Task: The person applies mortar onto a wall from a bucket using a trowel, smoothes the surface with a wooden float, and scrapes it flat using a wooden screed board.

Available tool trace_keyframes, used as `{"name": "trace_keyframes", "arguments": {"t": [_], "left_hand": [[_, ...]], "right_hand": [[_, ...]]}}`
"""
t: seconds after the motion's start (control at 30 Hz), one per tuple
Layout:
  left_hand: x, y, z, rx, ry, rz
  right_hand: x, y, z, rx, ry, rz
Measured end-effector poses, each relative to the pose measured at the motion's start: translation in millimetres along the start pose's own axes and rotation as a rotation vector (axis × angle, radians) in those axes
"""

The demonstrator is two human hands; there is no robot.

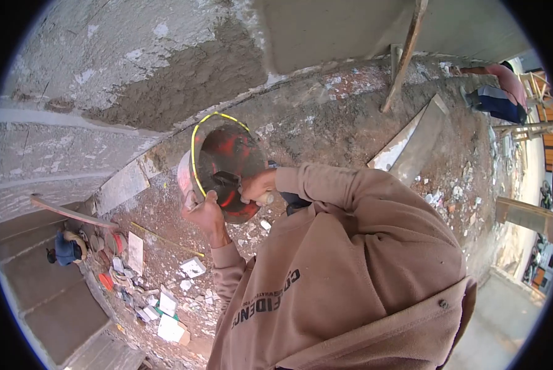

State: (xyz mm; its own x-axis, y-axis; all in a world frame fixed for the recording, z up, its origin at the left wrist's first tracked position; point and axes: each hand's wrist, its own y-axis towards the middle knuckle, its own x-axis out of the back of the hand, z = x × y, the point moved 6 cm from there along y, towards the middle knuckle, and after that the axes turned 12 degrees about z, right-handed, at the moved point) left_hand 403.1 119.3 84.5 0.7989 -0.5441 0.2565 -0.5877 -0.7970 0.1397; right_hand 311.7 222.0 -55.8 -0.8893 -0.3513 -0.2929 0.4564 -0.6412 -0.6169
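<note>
A round bucket (227,163) with a yellow-edged rim and red and grey inner walls is tilted with its mouth towards me. My left hand (205,213) grips its rim at the lower left, thumb on the edge. At the bucket's mouth my right hand (258,188) is closed round the handle of a trowel (226,178), whose dark blade reaches inside. The handle's pale end shows below my fingers. How much mortar the bucket contains is hard to tell. Brown sleeves cover both arms.
Partly plastered wall (190,80) above; leaning wooden pole (406,55); board (412,139) on the rubble-strewn ground. One person (501,92) bends at the upper right, another (67,248) at the lower left near buckets. Broken tiles (168,314) lie at lower left.
</note>
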Motion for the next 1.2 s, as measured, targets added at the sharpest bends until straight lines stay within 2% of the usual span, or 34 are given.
{"name": "trace_keyframes", "arguments": {"t": [0.07,0.17,0.23,0.33,0.37,0.43,0.5,0.63,0.7,0.77,0.9,1.0,1.07,1.13,1.2], "left_hand": [[-13,-11,8,0.011,-0.098,0.054],[-22,-16,-2,0.105,-0.185,0.012],[-13,-17,36,0.21,-0.286,-0.017],[-16,-10,45,0.263,-0.422,-0.106],[-21,-7,48,0.261,-0.525,-0.127],[-25,-1,58,0.337,-0.441,-0.202],[-35,10,71,0.346,-0.444,-0.161],[-50,30,85,0.398,-0.381,-0.175],[-55,32,58,0.376,-0.375,-0.189],[-50,39,51,0.306,-0.358,-0.173],[-31,46,63,0.372,-0.326,-0.277],[-29,48,44,0.369,-0.251,-0.363],[-28,48,42,0.441,-0.186,-0.419],[-24,46,40,0.421,-0.12,-0.43],[-29,45,31,0.412,0.007,-0.426]], "right_hand": [[-24,1,-26,0.148,0.564,0.365],[-43,-65,-17,0.46,1.036,0.701],[-43,-97,-15,0.609,1.158,0.646],[-18,-150,-4,0.895,1.203,0.598],[-5,-173,4,0.997,1.145,0.489],[22,-226,21,1.197,1.017,0.24],[45,-282,36,1.383,0.88,-0.056],[78,-397,74,1.668,0.464,-0.702],[103,-442,84,1.721,0.252,-1.156],[136,-481,87,1.715,0.142,-1.614],[228,-521,69,1.569,-0.041,-2.39],[318,-512,53,1.287,-0.026,-2.724],[393,-485,43,0.826,0.143,-2.744],[426,-456,63,0.482,0.127,-2.242],[396,-408,99,0.692,-0.103,-1.979]]}}
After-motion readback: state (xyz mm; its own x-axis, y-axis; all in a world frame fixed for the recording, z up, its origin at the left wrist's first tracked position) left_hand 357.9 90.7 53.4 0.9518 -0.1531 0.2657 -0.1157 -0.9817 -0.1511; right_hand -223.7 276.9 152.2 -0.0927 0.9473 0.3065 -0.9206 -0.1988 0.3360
